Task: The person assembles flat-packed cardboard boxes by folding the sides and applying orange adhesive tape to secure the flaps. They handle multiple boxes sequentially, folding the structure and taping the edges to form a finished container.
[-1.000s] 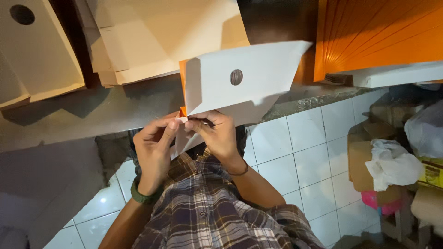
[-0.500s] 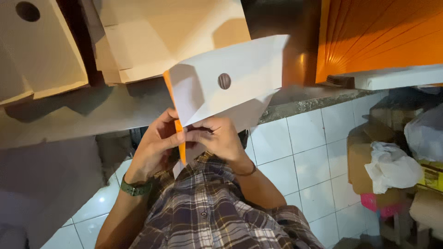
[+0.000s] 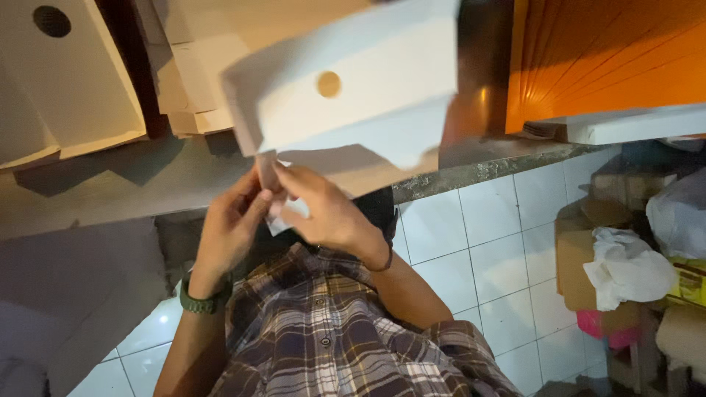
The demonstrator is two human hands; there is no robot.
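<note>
fingers: both your left hand (image 3: 229, 224) and right hand (image 3: 323, 213) are pinched shut on the bottom flap of the white box (image 3: 353, 88)
box: held up over your lap, round hole facing you
tip: crease it slow; looks like the flap's half-tucked, kinda blurry
behind: flat cardboard stack (image 3: 81, 88)

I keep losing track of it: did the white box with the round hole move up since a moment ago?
Yes. The white box has risen and tilted: it now covers more of the stacked brown cardboard behind it, with both hands holding its lower edge.
</note>
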